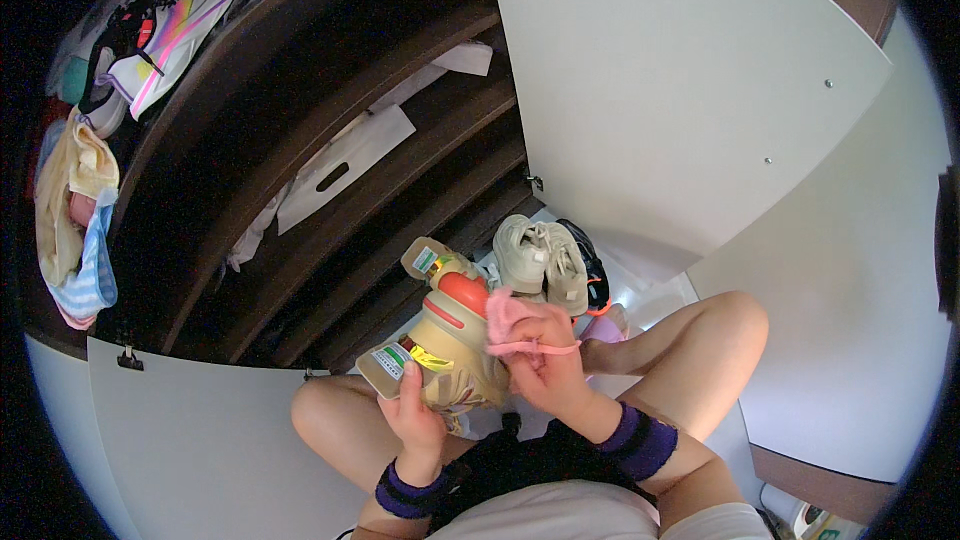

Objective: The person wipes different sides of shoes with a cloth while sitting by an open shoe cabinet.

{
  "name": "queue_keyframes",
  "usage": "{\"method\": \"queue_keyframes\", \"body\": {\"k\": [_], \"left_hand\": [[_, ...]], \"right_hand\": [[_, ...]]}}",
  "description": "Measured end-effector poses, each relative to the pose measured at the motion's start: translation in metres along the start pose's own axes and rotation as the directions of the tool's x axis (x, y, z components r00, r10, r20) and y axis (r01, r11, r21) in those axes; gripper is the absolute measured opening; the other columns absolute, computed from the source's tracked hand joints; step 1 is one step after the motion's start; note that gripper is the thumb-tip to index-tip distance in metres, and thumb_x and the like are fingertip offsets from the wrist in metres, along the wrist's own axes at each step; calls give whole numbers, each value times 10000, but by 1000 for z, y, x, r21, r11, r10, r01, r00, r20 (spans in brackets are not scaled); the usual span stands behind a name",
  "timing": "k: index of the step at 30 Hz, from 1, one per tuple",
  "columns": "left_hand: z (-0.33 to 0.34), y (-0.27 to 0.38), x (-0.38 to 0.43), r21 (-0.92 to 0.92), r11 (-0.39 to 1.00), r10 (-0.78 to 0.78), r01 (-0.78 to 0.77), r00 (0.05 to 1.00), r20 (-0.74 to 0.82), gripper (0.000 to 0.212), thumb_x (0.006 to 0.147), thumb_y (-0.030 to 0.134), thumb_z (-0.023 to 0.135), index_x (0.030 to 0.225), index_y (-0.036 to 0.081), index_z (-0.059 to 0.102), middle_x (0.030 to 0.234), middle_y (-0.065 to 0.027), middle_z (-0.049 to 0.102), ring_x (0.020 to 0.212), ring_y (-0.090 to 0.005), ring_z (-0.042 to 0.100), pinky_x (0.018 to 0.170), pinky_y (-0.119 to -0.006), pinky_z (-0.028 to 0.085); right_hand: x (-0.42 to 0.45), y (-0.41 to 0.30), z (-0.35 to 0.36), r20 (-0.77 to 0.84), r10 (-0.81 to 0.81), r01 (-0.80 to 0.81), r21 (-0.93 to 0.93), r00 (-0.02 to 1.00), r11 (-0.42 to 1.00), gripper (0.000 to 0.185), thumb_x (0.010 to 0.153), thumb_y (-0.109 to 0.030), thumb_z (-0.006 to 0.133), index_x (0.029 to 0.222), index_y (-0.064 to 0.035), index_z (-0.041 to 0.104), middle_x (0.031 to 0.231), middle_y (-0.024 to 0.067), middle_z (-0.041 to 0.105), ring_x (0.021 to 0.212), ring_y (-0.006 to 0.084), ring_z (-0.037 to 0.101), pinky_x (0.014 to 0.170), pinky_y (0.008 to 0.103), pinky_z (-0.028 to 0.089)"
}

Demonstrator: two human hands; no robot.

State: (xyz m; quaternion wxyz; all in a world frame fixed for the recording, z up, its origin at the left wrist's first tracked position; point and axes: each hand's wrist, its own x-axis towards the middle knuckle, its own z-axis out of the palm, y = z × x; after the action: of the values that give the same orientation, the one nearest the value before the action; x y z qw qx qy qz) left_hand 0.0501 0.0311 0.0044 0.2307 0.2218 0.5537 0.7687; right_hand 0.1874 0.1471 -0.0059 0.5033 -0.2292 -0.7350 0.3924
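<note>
My left hand [414, 416] grips a tan shoe [469, 341] with orange-red heel parts and yellow shiny strips. My thumb presses near a flat tan flap [372, 373] that bears a printed label. A second labelled flap [421, 258] sticks up behind the shoe; whether it belongs to another shoe I cannot tell. In my right hand [551, 367] is a bunched pink cloth [514, 311], close against the shoe's right side. A thin pink band [536, 348] crosses the back of that hand. My fingers partly hide the cloth.
Beige sneakers [519, 259] and a black shoe [589, 262] stand on the floor ahead. An open dark-shelved cabinet [420, 165] has white board pieces [349, 169] inside. Its door [675, 90] stands at right. White colourful sneakers [176, 52] and cloths [86, 240] lie on the upper left.
</note>
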Motion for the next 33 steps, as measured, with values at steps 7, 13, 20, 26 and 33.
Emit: {"method": "queue_keyframes", "body": {"k": [7, 13, 20, 26, 33], "left_hand": [[-2, 3, -9, 52, 999, 12, -16, 997, 72, 302, 953, 95, 550, 1233, -11, 512, 1157, -102, 603, 1029, -184, 593, 913, -349, 482], [-6, -3, -16, 92, 996, 8, -15, 997, 77, 285, 950, 91, 552, 1212, -19, 534, 1137, -97, 616, 994, -177, 606, 888, -331, 493], [-11, 8, -18, 38, 999, -36, 31, 990, 138, 289, 943, 84, 559, 1212, -18, 539, 1126, -93, 624, 993, -176, 611, 889, -327, 489], [-6, 19, -24, 24, 999, -53, 49, 970, 239, 270, 942, 88, 565, 1189, -20, 551, 1110, -84, 624, 975, -163, 609, 864, -319, 495], [10, 9, -49, -1, 994, -99, 110, 901, 422, 261, 946, 87, 561, 1181, -27, 550, 1081, -77, 617, 959, -158, 605, 862, -308, 487]], "right_hand": [[-3, 3, 5, 86, -78, 102, -326, 993, 940, 441, 740, -128, 697, 1175, -183, 652, 1265, 57, 576, 1085, 328, 528, 913, 417, 465], [1, -13, 1, 89, -81, 108, -366, 993, 924, 439, 758, -105, 679, 1185, -205, 665, 1247, 49, 573, 1008, 303, 528, 864, 395, 482], [-16, -17, -5, 86, -95, 120, -365, 992, 923, 414, 767, -115, 693, 1155, -259, 691, 1191, 22, 583, 976, 281, 541, 829, 362, 477], [-12, -37, -11, 90, -135, 162, -473, 987, 866, 327, 769, -164, 733, 1067, -299, 730, 1149, -11, 590, 975, 233, 562, 809, 340, 466], [-57, -40, -45, -114, -110, 51, -424, 987, 904, 318, 719, -161, 779, 1024, -242, 733, 1145, 13, 595, 989, 247, 584, 813, 361, 477]]}}
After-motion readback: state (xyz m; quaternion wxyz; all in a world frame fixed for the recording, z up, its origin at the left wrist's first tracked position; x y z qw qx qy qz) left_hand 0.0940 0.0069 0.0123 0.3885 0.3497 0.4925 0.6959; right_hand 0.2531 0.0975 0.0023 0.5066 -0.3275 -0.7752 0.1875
